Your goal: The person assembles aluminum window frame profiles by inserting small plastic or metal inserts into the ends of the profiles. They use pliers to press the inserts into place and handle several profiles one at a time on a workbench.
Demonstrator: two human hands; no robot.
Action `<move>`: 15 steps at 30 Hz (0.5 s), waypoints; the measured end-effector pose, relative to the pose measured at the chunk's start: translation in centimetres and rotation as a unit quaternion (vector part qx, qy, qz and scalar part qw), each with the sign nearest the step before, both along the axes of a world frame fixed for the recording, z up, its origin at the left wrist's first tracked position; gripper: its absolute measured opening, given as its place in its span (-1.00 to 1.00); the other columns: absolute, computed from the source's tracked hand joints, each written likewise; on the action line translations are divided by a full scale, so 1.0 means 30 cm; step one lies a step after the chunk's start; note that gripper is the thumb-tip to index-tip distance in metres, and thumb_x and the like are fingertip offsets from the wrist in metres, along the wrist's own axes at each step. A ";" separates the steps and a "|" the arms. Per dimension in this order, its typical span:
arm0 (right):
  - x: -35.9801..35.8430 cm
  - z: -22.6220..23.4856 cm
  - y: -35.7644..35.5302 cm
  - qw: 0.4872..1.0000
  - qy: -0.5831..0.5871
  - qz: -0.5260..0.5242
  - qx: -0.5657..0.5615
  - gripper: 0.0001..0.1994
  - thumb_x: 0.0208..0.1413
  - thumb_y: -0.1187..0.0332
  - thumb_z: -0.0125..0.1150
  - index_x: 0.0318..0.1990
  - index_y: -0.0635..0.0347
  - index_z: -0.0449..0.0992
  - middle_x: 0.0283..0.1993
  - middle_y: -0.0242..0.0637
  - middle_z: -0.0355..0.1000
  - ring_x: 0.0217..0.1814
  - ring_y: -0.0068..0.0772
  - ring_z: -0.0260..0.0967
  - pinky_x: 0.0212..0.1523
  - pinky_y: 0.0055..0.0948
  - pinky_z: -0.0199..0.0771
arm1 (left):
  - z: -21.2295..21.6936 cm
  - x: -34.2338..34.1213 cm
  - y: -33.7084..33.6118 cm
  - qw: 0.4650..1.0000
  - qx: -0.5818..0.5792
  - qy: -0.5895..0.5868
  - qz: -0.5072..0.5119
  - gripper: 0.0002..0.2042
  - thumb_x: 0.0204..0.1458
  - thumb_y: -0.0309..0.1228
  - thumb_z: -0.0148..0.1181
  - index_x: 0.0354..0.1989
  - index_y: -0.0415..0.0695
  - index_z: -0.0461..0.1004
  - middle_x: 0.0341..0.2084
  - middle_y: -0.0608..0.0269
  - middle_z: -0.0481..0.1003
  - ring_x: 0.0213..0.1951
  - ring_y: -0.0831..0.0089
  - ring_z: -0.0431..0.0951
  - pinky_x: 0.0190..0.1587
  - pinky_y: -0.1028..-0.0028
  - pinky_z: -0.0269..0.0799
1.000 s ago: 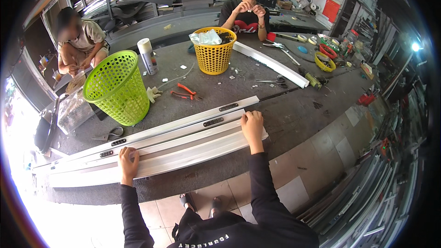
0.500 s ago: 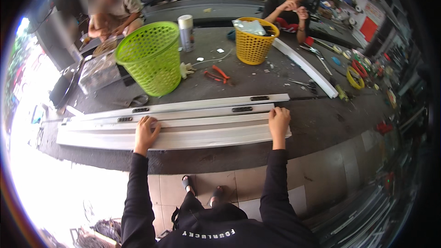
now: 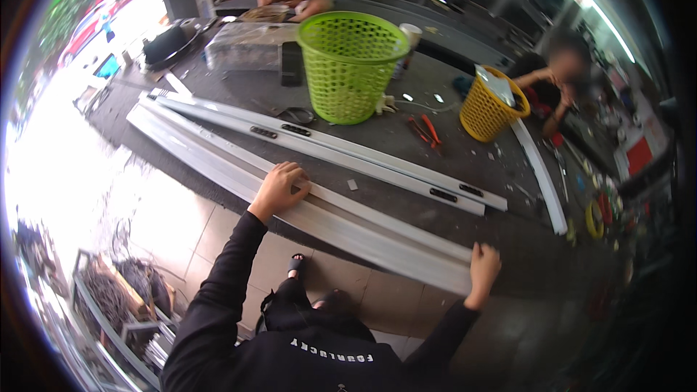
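Note:
A wide, ribbed white metal profile (image 3: 377, 243) lies slantwise along the table's near edge. My left hand (image 3: 282, 189) is closed over its far edge near the middle, with the thumb turned toward the table. At its right end my right hand (image 3: 484, 268) is closed around the profile's tip; the fingertips of that hand are partly hidden. Beyond, a gap apart over most of their length, two narrower white profiles (image 3: 363, 162) lie side by side, each bearing black slotted inserts (image 3: 296, 130).
Behind the profiles stand a green basket (image 3: 348, 91), a yellow basket (image 3: 483, 120) and a spray can (image 3: 408, 47). Red-handled pliers (image 3: 425, 132) rest on the dark table (image 3: 406, 209). Another white strip (image 3: 541, 174) lies at right. Two people sit across the table.
The wide profile has come toward me, opening a gap from the narrower pair. Both hands have moved with it, and the view has swung left and tilted.

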State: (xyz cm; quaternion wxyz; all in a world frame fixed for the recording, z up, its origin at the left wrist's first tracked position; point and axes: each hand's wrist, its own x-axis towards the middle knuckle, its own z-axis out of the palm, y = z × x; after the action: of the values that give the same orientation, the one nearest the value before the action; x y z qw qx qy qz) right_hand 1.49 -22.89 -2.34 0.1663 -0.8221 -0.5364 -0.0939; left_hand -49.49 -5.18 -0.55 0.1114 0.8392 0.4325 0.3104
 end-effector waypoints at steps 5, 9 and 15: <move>-0.154 0.113 -0.249 0.979 0.110 0.053 -0.162 -0.04 -0.28 -0.16 0.55 0.28 0.16 0.31 0.26 -0.03 0.26 0.37 0.13 0.09 0.33 0.15 0.00 | 0.010 -0.049 -0.096 1.000 -0.003 0.002 -0.018 -0.81 0.00 -0.29 0.26 -0.31 -0.14 0.54 -0.35 0.12 0.50 -0.17 0.12 0.50 -0.02 0.22 0.39; -0.306 0.154 -0.251 0.949 0.014 0.222 -0.225 0.38 -0.51 -0.20 0.63 0.49 0.14 -0.09 0.38 0.10 0.06 0.45 0.23 -0.06 0.40 0.20 -0.14 | 0.015 -0.055 -0.094 0.999 -0.020 0.012 -0.028 -0.79 0.00 -0.28 0.25 -0.30 -0.14 0.55 -0.36 0.12 0.50 -0.17 0.13 0.49 -0.03 0.22 0.39; -0.369 0.138 -0.171 0.939 0.001 0.227 -0.257 0.41 -0.49 -0.09 0.65 0.52 0.15 -0.19 0.43 0.14 -0.07 0.42 0.18 -0.08 0.41 0.20 -0.16 | 0.047 -0.031 -0.146 0.994 0.004 0.066 -0.085 -0.20 -0.25 0.12 0.46 0.18 -0.04 0.41 0.07 0.01 0.41 0.22 0.00 0.34 0.36 -0.08 0.08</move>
State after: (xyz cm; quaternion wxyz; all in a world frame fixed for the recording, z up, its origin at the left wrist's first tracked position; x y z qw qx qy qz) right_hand -9.58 -28.03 1.81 -0.0330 -0.6934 -0.7143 0.0884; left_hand -50.42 -9.56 0.87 0.1051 0.8918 0.3650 0.2456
